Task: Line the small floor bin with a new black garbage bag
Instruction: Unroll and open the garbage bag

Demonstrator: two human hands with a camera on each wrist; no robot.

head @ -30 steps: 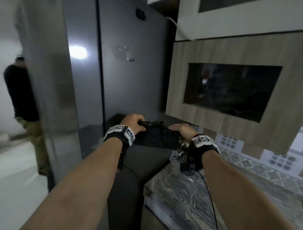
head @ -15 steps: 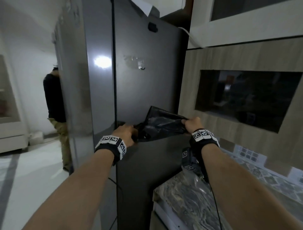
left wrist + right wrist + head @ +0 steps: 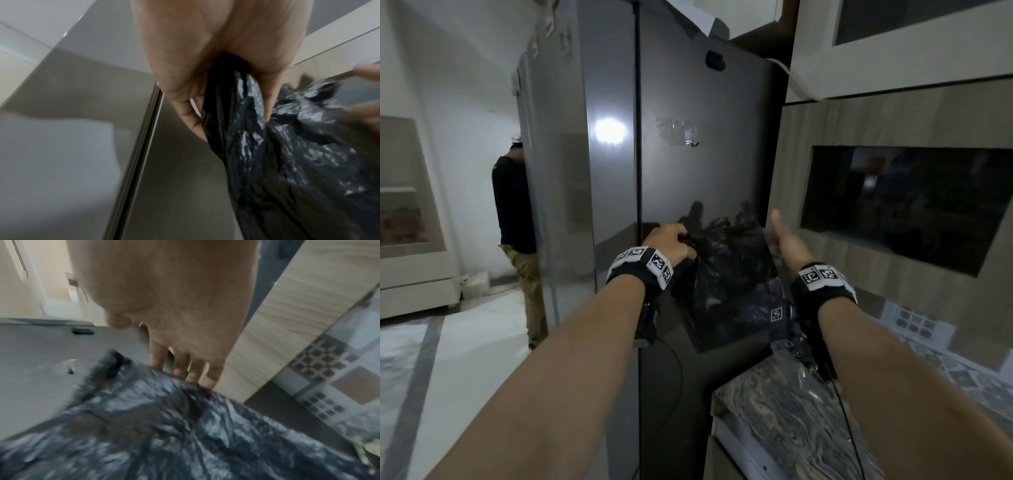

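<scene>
The black garbage bag [image 3: 726, 284] hangs crumpled and partly unfolded in front of the grey fridge, at chest height. My left hand [image 3: 671, 241] grips a bunched upper edge of it; in the left wrist view the fingers [image 3: 273, 91] curl round the black plastic [image 3: 287, 154]. My right hand [image 3: 782, 240] is at the bag's right upper edge with the thumb sticking up. In the right wrist view its straight fingers [image 3: 180, 368] touch the bag's rim [image 3: 164, 426] without closing on it. The floor bin is not in view.
A tall grey fridge [image 3: 688, 154] stands straight ahead. A marble counter [image 3: 791, 421] with clear plastic wrapping [image 3: 803, 375] is at lower right, under a wooden cabinet with a dark niche [image 3: 893, 212]. A person [image 3: 513, 212] stands left behind the fridge.
The bag has opened out from a folded pack and now hangs down. My right hand has let go of its corner and straightened its fingers. Both hands have risen off the counter.
</scene>
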